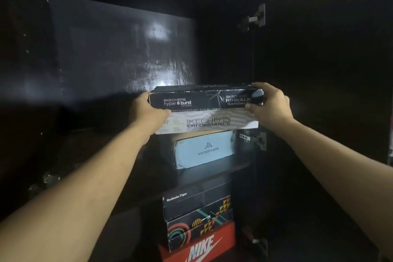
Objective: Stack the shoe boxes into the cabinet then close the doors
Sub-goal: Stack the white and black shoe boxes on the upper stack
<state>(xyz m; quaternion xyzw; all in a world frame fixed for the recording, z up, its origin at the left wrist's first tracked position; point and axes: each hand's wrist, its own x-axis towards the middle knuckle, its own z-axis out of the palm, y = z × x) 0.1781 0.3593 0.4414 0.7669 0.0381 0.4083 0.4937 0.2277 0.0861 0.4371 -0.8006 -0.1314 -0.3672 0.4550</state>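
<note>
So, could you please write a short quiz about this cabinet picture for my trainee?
1. True or false: both hands hold the black Skechers cardboard box.
2. Which box lies directly under the held one? A) red Nike box B) pale blue Veranevada box C) orange toolbox
3. What kind of box stands on the red one?

Key:
1. True: left hand and right hand grip its ends.
2. B
3. The dark patterned Onitsuka Tiger box.

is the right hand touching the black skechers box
Touching: the head view shows the right hand wrapped over the right end of the black box, fingers on its front face.
</note>
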